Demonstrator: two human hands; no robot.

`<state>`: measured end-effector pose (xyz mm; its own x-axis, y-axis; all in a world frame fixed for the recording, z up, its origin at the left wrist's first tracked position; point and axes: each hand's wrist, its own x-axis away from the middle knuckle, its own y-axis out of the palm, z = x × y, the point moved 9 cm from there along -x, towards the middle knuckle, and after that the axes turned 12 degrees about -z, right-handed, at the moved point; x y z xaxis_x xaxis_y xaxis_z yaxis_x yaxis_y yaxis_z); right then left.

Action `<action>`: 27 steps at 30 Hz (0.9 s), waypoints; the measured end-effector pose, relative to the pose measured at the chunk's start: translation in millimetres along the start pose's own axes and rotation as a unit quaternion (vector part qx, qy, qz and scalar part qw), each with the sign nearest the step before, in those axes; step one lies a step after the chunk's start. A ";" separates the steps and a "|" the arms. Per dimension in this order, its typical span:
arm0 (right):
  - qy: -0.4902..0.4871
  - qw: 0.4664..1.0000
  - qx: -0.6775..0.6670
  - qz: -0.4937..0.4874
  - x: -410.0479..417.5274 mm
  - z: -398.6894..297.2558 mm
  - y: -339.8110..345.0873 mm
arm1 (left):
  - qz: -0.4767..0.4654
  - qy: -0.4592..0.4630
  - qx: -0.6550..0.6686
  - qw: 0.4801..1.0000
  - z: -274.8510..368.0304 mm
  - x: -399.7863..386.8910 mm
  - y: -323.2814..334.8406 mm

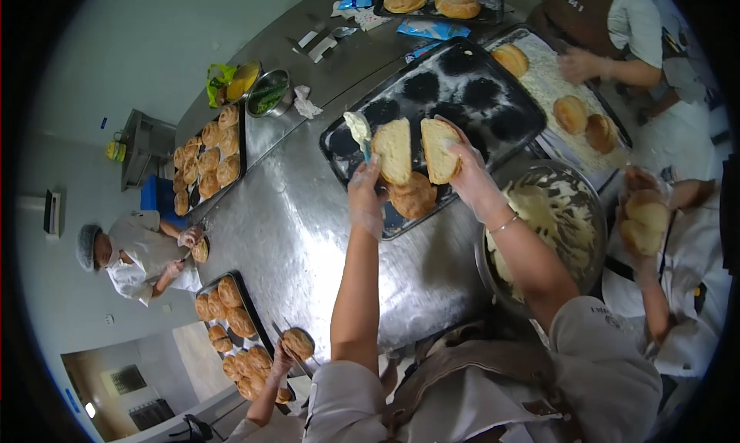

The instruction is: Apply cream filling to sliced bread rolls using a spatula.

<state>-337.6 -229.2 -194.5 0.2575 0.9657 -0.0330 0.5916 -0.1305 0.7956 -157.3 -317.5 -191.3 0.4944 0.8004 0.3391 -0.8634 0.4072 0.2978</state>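
Observation:
In my gloved left hand (366,191) are a bread half (394,152), cut face up, and a spatula (358,129) with cream on its blade. A second bread half (440,151) is gripped by my gloved right hand (471,174), its cut face also showing. The two halves stand side by side, a narrow gap between them, over a black baking tray (514,136) dusted with flour. A whole round bun (412,197) lies on the tray below the left half. Beneath my right forearm stands a large metal bowl (600,235) smeared with cream.
Trays of buns (241,183) line the left side of the steel table (289,211). Metal bowls (270,93) stand at the upper left. A floury tray (615,113) adjoins at right. Several co-workers handle bread around the table, one (647,229) close to the cream bowl.

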 end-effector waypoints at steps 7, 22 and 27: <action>-0.088 0.991 -0.093 -0.035 102.5 -30.6 63.8 | -0.003 -0.007 0.032 0.999 -13.0 118.8 51.1; -0.171 0.981 -0.042 -0.079 292.6 -74.3 86.0 | -0.167 0.133 -0.135 0.968 -8.5 282.8 110.1; -0.064 0.947 -0.308 -0.070 295.2 -63.7 74.4 | -0.147 0.238 -0.411 0.867 25.6 323.0 118.2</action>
<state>-266.2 60.5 -106.5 0.3229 0.9239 -0.2053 0.0785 0.1900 0.9786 -97.1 -22.2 -23.8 0.7769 0.6201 -0.1096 -0.5835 0.6434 -0.4955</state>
